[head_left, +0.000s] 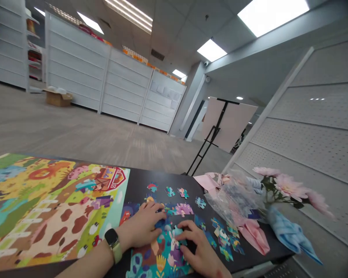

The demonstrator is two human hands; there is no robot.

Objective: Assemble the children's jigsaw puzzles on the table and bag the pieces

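A partly joined jigsaw puzzle point(162, 253), with a teal and purple picture of animals and plants, lies on the dark table in front of me. My left hand point(146, 223) rests on its left part, fingers stretched out over the pieces and holding nothing. A watch with a pale green strap point(116, 251) is on that wrist. On the right side my right hand point(195, 243) has thumb and fingers bent around a puzzle piece point(177, 242) near the rabbit picture. Loose puzzle pieces point(183, 193) lie beyond the hands, and several more point(222, 236) are scattered to the right.
A large farm-animal picture board point(66, 220) covers the table's left side. To the right are a crumpled clear plastic bag point(234, 197), pink cloth point(253, 233) and pink flowers point(290, 187) with blue wrapping. An easel point(217, 131) stands beyond the table.
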